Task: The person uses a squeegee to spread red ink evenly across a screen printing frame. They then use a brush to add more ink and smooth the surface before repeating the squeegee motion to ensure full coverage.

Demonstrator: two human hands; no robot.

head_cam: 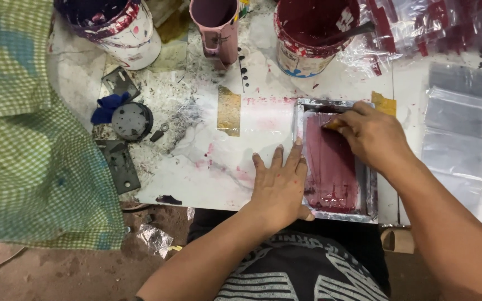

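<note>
Big white worktable (207, 167), paint-spattered & stained pink, fills most of the view; draped over its left side, a green-checked cloth (23, 145). Next in size, the person's arms coming up from the bottom edge, dark printed shirt between them. At table's front right sits the small framed printing screen (336, 161), metal-edged, mesh coated w/ dark red ink. Left hand (279, 187) lies flat, fingers spread, palm on the table w/ fingertips pressing the screen's left rail — open, gripping nothing. Right hand (372, 134) is over the screen's upper right, fingers curled tight round a small squeegee (332, 124); only a yellowish tip shows at the top of the mesh, rest hidden under the hand. Along the back edge: a white paint bucket (126, 30) w/ dark purple inside, top left; a red-ink bucket (308, 36) w/ a stick in it, just above the screen; between them a pink mug (218, 28). Far right, a row of clear plastic pouches (456, 122), more red-smeared ones heaped top right. Left of centre, a round black cap (132, 121) beside a blue rag (107, 107), well apart from both hands. Brown tape strip (229, 110) stuck to the table just left of the screen.
</note>
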